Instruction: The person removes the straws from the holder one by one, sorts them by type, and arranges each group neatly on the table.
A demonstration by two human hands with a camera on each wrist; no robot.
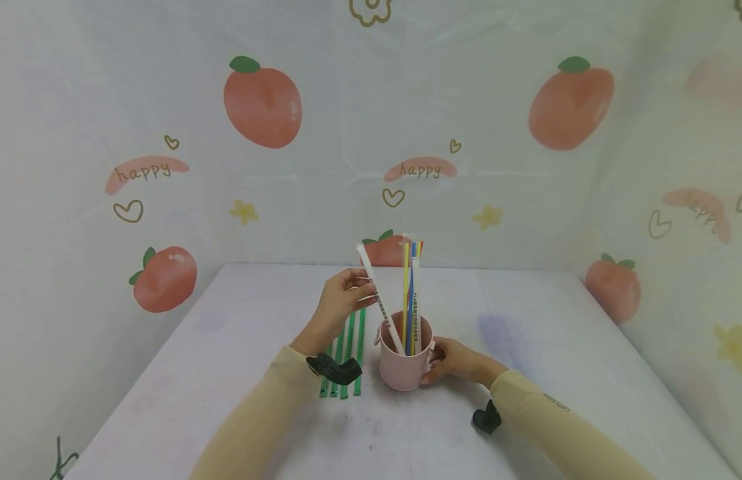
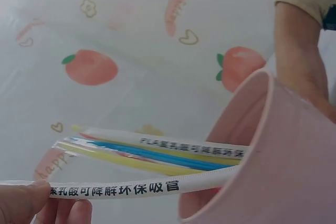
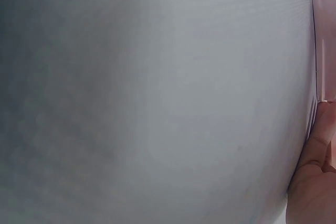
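A pink cup (image 1: 401,372) stands upright on the table. My right hand (image 1: 457,360) grips it by the handle side, its thumb (image 3: 317,140) against the cup wall in the right wrist view. My left hand (image 1: 341,303) pinches a white paper-wrapped straw (image 1: 379,297) between thumb and fingers; the straw leans left with its lower end inside the cup. Beside it in the cup stand another white-wrapped straw (image 2: 194,147) and several clear-wrapped yellow, blue and red straws (image 2: 157,160).
Several green-wrapped straws (image 1: 349,347) lie side by side on the white table (image 1: 407,440), left of the cup and partly under my left wrist. Black wrist straps (image 1: 335,369) sit on both wrists. A fruit-printed white curtain (image 1: 347,100) closes off the back and sides.
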